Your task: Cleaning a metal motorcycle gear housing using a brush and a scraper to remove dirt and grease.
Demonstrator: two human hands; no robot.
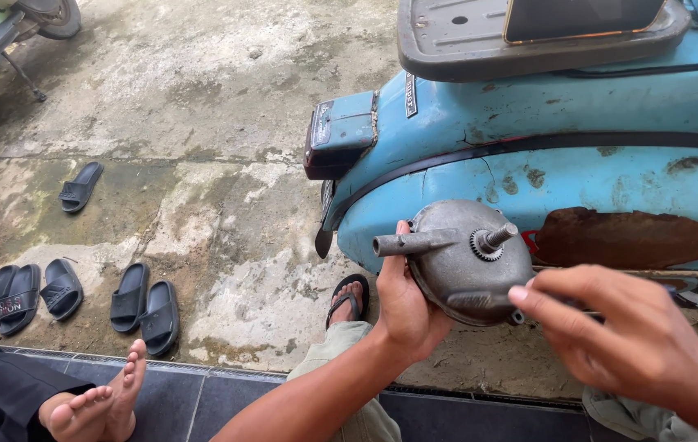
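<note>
The grey metal engine cover (468, 262) sits at centre, just before the blue scooter (545, 147). A small dark badge (410, 94) sits on the scooter's tail at 12 o'clock. The left hand (406, 307) grips the cover's edge from 8 o'clock; the right hand (627, 344), fingers curled, touches it at 4 o'clock. Black sandals (144, 307) lie on the concrete floor (202, 98) at 9 o'clock.

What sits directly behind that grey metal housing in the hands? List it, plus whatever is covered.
Behind the grey metal housing is the blue scooter's side panel, with a rusty patch to its right. The left hand grips the housing; the right hand covers its lower right edge.
</note>
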